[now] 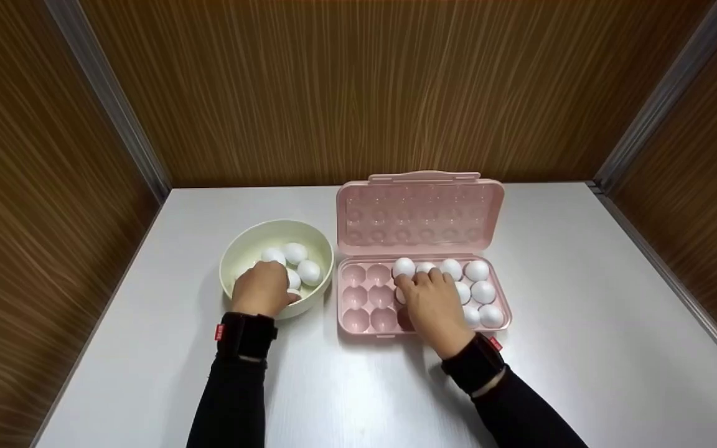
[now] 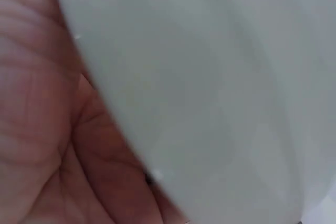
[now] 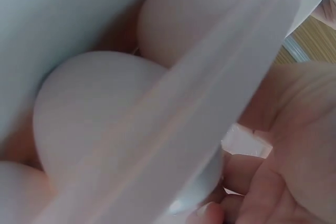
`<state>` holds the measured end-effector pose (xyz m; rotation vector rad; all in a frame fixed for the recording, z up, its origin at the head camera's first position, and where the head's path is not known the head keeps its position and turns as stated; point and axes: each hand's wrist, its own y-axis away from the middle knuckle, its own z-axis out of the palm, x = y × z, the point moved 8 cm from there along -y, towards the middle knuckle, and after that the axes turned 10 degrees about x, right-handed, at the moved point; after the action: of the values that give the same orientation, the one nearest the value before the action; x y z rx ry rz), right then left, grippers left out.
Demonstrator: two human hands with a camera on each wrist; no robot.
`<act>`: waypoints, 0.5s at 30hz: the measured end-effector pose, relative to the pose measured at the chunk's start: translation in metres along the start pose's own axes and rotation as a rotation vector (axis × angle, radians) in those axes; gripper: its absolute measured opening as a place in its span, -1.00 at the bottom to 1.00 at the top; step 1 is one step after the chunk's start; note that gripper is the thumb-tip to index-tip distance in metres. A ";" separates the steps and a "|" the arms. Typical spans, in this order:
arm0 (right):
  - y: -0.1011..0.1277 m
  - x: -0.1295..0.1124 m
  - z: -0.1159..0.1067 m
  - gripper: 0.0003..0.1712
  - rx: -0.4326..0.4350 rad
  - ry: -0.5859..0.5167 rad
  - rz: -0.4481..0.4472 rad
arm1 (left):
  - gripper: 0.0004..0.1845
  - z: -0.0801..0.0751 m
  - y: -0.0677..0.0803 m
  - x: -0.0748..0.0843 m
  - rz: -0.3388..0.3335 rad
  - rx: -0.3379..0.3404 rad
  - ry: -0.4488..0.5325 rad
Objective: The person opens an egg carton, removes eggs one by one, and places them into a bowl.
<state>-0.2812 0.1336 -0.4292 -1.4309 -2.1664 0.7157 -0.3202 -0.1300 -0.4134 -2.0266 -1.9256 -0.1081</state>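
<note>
A cream bowl left of centre holds several white eggs. My left hand reaches down into it, fingers curled round an egg that the hand mostly hides. The left wrist view shows only my palm against the bowl's pale wall. Right of the bowl lies an open pink egg tray with several eggs filling its right side. My right hand lies over the tray's middle, fingers curled on an egg in the middle row. In the right wrist view, eggs show close up beside my fingers.
The tray's lid stands open toward the back wall. The tray's left cups hold nothing. Bowl and tray sit on a grey table, which is boxed in by wood-grain walls at the back and on both sides.
</note>
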 end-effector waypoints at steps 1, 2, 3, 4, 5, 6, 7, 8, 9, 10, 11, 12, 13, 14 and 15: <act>0.000 0.000 0.000 -0.69 -0.007 -0.001 -0.005 | -0.58 -0.001 0.000 0.001 0.001 0.009 -0.004; 0.000 0.001 -0.001 -0.66 -0.013 -0.007 -0.008 | -0.59 -0.004 0.001 0.002 0.004 0.022 -0.008; -0.001 0.002 -0.002 -0.62 -0.018 -0.017 -0.009 | -0.60 -0.007 0.002 0.005 0.009 0.044 -0.009; -0.002 0.003 -0.004 -0.57 -0.019 -0.033 -0.008 | -0.62 -0.011 0.003 0.008 0.014 0.068 -0.004; -0.003 0.004 -0.008 -0.55 -0.015 -0.053 -0.008 | -0.66 -0.016 0.004 0.012 0.022 0.095 0.010; -0.004 0.005 -0.013 -0.53 -0.007 -0.085 -0.004 | -0.69 -0.022 0.006 0.017 0.036 0.128 0.031; -0.006 0.006 -0.019 -0.52 0.011 -0.124 -0.003 | -0.71 -0.029 0.008 0.023 0.057 0.170 0.058; -0.009 0.008 -0.026 -0.50 0.027 -0.174 0.002 | -0.72 -0.037 0.011 0.031 0.087 0.218 0.098; -0.011 0.009 -0.035 -0.49 0.041 -0.230 0.016 | -0.71 -0.046 0.015 0.040 0.130 0.276 0.150; -0.013 0.011 -0.044 -0.48 0.063 -0.295 0.031 | -0.68 -0.056 0.020 0.050 0.185 0.336 0.203; -0.015 0.013 -0.054 -0.48 0.088 -0.364 0.047 | -0.65 -0.065 0.026 0.061 0.249 0.398 0.253; -0.017 0.015 -0.065 -0.48 0.114 -0.446 0.071 | -0.61 -0.075 0.033 0.072 0.321 0.459 0.299; -0.018 0.018 -0.075 -0.47 0.140 -0.528 0.099 | -0.57 -0.083 0.040 0.082 0.391 0.511 0.341; -0.019 0.021 -0.085 -0.47 0.163 -0.609 0.134 | -0.52 -0.091 0.048 0.093 0.460 0.561 0.372; -0.019 0.024 -0.094 -0.46 0.186 -0.696 0.173 | -0.47 -0.097 0.056 0.102 0.524 0.604 0.391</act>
<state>-0.2448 0.1661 -0.3430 -1.4157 -2.3751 1.6304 -0.2398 -0.0621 -0.3037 -1.8354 -0.9909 0.1744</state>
